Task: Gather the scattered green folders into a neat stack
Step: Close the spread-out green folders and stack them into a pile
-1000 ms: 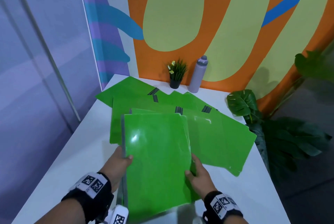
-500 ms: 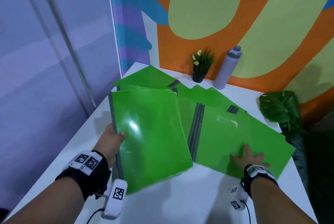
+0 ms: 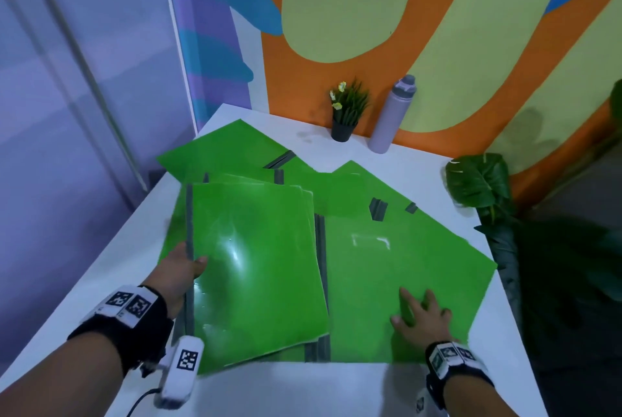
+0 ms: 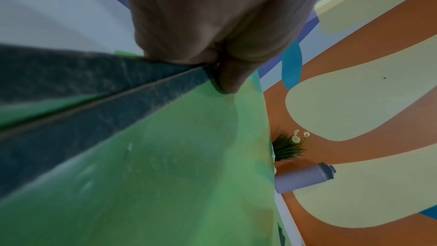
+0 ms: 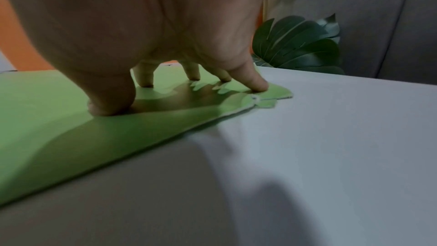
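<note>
Several green folders with grey spines lie overlapping on the white table [image 3: 111, 268]. My left hand [image 3: 183, 268] grips a small stack of folders [image 3: 255, 268] by its grey spine edge, thumb on top; the left wrist view shows the thumb [image 4: 228, 79] pinching the stack [image 4: 165, 166] at the spine. To the right lies another green folder [image 3: 404, 258], spine toward the stack. My right hand [image 3: 419, 314] presses flat on its near right corner, fingers spread; in the right wrist view the fingertips [image 5: 258, 85] press on the folder [image 5: 59, 119]. More folders [image 3: 222, 147] lie further back.
A small potted plant [image 3: 346, 113] and a grey bottle [image 3: 392, 117] stand at the table's back edge against the painted wall. A large leafy plant [image 3: 481, 181] stands beside the table's right edge. A glass wall runs along the left.
My right hand let go of the held stack and moved right onto the flat folder, which has slid nearer to me and the stack. My left hand keeps its grip.
</note>
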Demonstrator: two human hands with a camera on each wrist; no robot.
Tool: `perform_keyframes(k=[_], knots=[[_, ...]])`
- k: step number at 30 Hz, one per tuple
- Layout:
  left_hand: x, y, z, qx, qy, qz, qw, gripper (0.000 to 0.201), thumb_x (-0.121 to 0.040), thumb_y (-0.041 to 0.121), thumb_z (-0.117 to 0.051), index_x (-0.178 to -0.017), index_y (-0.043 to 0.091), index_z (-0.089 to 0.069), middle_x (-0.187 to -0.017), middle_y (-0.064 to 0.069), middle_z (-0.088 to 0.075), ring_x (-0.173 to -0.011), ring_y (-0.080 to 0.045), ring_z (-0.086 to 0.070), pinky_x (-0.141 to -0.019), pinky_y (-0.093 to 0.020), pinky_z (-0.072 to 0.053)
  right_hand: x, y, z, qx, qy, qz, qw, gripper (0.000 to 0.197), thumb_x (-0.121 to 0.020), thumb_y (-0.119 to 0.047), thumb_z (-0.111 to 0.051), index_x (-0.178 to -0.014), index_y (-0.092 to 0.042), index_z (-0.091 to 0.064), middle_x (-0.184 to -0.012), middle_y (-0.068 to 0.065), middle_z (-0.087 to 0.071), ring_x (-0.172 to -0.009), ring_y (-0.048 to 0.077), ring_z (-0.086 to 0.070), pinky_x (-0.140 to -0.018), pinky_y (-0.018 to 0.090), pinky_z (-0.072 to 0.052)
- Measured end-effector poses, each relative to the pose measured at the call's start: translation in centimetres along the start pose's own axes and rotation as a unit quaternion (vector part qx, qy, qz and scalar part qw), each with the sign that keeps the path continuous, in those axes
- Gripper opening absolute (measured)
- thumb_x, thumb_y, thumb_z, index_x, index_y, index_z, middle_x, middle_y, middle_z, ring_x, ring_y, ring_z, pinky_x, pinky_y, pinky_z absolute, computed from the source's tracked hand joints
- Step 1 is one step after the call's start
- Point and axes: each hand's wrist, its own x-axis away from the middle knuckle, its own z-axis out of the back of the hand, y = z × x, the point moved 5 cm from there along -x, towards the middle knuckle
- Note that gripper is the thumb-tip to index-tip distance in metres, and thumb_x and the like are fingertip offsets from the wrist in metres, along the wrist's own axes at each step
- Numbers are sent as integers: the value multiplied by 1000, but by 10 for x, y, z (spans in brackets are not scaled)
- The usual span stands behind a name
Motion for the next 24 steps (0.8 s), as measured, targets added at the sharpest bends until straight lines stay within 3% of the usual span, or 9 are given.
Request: perform_keyframes(k=[4,8,11,13,16,20,22,24], knots=[[17,-17,-7,-19,-35,31,999,42,-96,6,-50,-136,8,-37,-137,-19,-46,-127,-41,-42,-111,-58,-31,42,6,-22,13,-14,3,1000,72,-80,-66,-49,-138,-62,-6,-159,-5,13,-143,42,5,-100,75,-21],[41,-30,-19,-51,-86,60,993,53,-95,4,-48,-145,10,-30,-148,-18,-37,-134,-40,-36,-114,-57,-27,78,4,-32,14,-34,-5,999,71,-79,-65,-51,-138,-63,-11,-160,-5,9,-144,39,3,-100,75,-22],[60,-32,-30,-75,-130,63,987,58,-95,5,-48,-149,10,-26,-155,-17,-29,-141,-39,-29,-117,-55,-22,94,-18,-17,13,9,7,1000,58,-85,-67,-39,-140,-50,-29,-160,-1,5,-145,35,1,-104,73,-13],[71,-30,-39,-72,-164,50,982,63,-94,6,-49,-150,13,-23,-159,-15,-24,-145,-37,-24,-119,-55,-17,106,-46,-5,-87,12,39,995,60,-90,-61,-39,-144,-37,-30,-160,4,0,-145,34,-10,-111,65,-14],[86,-22,-55,-34,-210,40,976,67,-93,4,-49,-151,14,-20,-160,-12,-21,-146,-33,-22,-120,-52,-16,118,-78,1,-328,-46,17,943,72,-93,-47,-47,-150,-19,-14,-156,15,-21,-138,33,-31,-111,49,-29],[96,-16,-75,-23,-240,16,970,65,-95,11,-49,-153,16,-19,-161,-7,-21,-148,-28,-21,-122,-50,-16,124,-85,9,-497,-40,-40,866,74,-93,-26,-55,-150,-14,-10,-158,13,-15,-141,34,-24,-112,52,-27],[90,-22,-78,-96,-219,-13,971,57,-100,31,-40,-152,15,-23,-160,-8,-27,-146,-28,-26,-120,-48,-21,124,-78,14,-518,-8,-46,854,69,-94,-19,-55,-150,-16,-15,-157,12,-17,-141,34,-25,-110,52,-28],[78,-34,-74,-265,-183,-52,945,61,-99,45,-33,-152,15,-24,-160,-8,-26,-147,-29,-26,-119,-44,-22,122,-67,19,-518,31,-50,853,68,-92,-17,-56,-149,-20,-18,-156,12,-21,-140,34,-27,-110,53,-30]])
